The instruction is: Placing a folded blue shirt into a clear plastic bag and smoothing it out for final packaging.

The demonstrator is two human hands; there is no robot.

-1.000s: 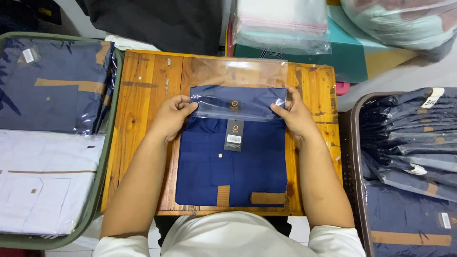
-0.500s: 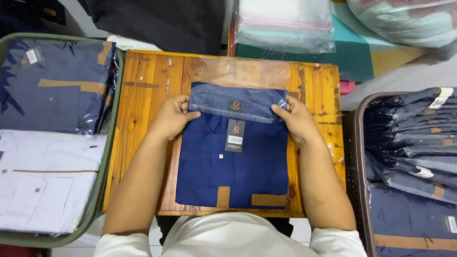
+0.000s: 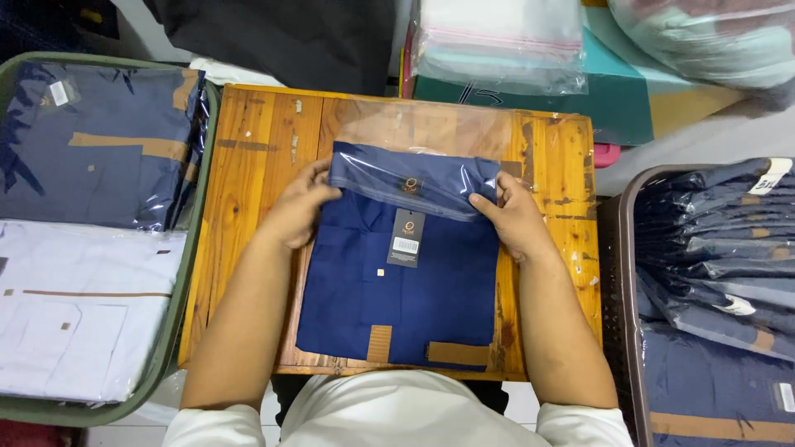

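A folded navy shirt (image 3: 397, 290) with tan trim and a hanging tag (image 3: 407, 238) lies on a small wooden table (image 3: 248, 165). A clear plastic bag (image 3: 414, 153) covers the shirt's top end and extends toward the table's far edge. My left hand (image 3: 300, 204) grips the bag's mouth at the shirt's upper left corner. My right hand (image 3: 515, 217) grips the bag's mouth at the upper right corner. Both forearms rest along the shirt's sides.
A green bin (image 3: 186, 306) on the left holds bagged navy and white shirts. A brown basket (image 3: 617, 281) on the right holds several folded navy shirts. Clear bags (image 3: 497, 41) lie on a teal box (image 3: 629, 91) behind the table.
The bag's mouth has slid down a little further over the shirt's top end. My hands have moved slightly toward me with it.
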